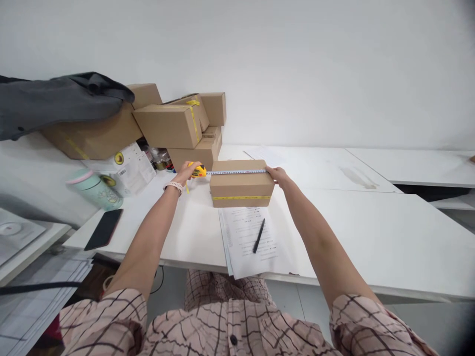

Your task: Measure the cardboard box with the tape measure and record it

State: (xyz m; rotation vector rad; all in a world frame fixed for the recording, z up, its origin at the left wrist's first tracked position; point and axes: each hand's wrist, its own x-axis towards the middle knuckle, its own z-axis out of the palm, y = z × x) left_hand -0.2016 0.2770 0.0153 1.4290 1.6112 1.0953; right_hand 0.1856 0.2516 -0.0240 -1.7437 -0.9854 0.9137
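My left hand is closed around the yellow case of a tape measure, just left of a brown cardboard box. The pulled-out tape blade lies across the top of the box from left to right. At the box's right end, my right hand pinches the free end of the blade, its fingers against the box edge. A strip of yellow tape runs along the box's front face. Printed papers lie partly under the box, with a black pen on them.
Several cardboard boxes are stacked at the back left, with a dark grey garment over some. A mint tumbler and a phone are on the left. The white table reaches the wall behind.
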